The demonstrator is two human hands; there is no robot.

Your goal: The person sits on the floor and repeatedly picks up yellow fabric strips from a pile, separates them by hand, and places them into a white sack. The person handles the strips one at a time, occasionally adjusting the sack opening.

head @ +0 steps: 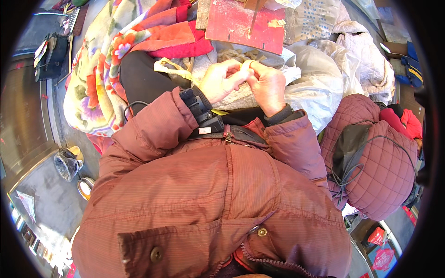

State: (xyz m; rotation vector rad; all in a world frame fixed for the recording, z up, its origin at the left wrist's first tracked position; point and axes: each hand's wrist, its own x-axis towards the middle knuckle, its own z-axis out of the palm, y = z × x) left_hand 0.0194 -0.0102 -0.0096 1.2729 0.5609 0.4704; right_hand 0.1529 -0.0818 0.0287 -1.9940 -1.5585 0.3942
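Note:
In front of my lap, my left hand and my right hand meet fingertip to fingertip. Between them they pinch a pale yellow strip, which curves over the fingers of my right hand. Its exact material is unclear. More pale yellow strips hang in a bunch beside my left wrist. Beyond my fingers, a heap of short pale yellow pieces lies in an open woven sack. The red board partly covers the heap and carries a thin upright metal piece.
A floral blanket bunches at my left. Full plastic bags and a printed sack stand to the right. Close on my right is a person in a quilted jacket with a black cable across it. A dark bag sits at far left.

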